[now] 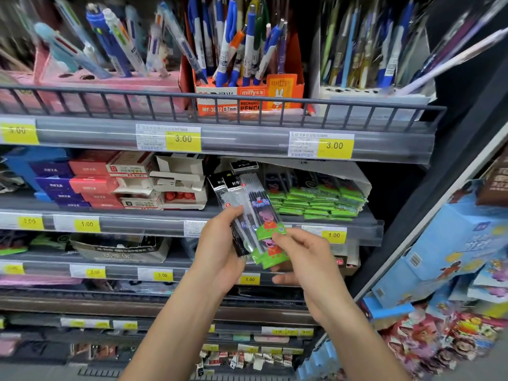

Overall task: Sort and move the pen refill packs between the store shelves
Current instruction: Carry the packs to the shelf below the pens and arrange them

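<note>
My left hand [220, 248] grips a fan of pen refill packs [242, 204] by their lower ends; the rear ones have black headers. My right hand [299, 257] pinches the green bottom edge of the front cartoon-pig refill packs [268, 229]. Both hands hold the bundle upright in front of the second shelf. Behind it, a cardboard tray [362, 185] on that shelf holds a stack of several matching green refill packs [316, 202].
The top shelf carries pen display boxes behind a wire rail [220, 101]. Red, blue and white small boxes [93, 182] fill the left of the second shelf. Price tags line each shelf edge. A neighbouring rack with blue cartoon boxes [450, 243] stands at the right.
</note>
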Tool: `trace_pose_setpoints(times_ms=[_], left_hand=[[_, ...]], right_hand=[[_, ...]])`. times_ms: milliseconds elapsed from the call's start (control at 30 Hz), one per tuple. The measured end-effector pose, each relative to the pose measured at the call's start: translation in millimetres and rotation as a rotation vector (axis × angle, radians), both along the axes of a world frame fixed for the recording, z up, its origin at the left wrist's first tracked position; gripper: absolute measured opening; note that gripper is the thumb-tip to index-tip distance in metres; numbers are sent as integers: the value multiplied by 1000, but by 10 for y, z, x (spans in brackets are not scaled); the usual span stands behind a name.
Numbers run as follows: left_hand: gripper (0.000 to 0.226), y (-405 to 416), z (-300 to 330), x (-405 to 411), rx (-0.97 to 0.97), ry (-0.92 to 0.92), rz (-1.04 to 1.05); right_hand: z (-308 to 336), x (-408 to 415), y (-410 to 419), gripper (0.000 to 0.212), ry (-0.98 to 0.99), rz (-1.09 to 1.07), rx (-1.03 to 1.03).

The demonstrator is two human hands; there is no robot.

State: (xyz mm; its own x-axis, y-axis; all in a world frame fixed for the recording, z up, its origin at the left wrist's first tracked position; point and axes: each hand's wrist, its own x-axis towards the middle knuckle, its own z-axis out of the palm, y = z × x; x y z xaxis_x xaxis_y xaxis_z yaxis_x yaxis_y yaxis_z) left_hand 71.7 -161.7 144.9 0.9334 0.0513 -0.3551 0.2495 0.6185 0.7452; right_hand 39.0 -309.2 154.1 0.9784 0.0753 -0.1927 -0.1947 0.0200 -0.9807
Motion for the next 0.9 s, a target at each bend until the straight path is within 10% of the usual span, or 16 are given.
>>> trace_pose_setpoints(times_ms=[900], left_hand=[[27, 92, 20, -31, 40, 26, 9]], right_hand=[[4, 459, 225, 10, 139, -330, 499]])
